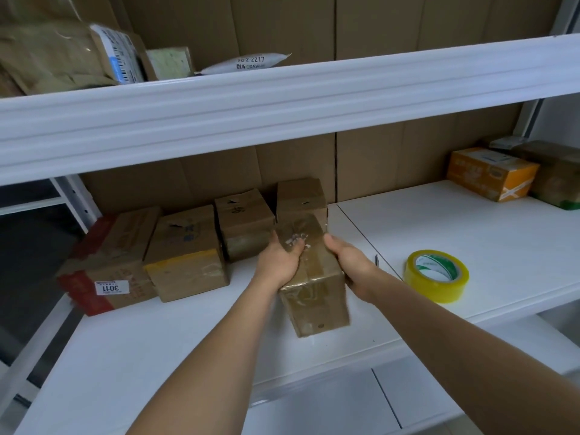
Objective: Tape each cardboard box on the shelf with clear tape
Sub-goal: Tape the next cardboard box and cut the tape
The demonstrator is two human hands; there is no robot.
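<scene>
On the shelf, left hand and right hand clamped on box: likely light, stiff, tape-slick; best gripped by side faces. Tape nearby.

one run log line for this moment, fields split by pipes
left hand and right hand: gripping taped cardboard box | tape roll: idle on shelf, right of box
</scene>
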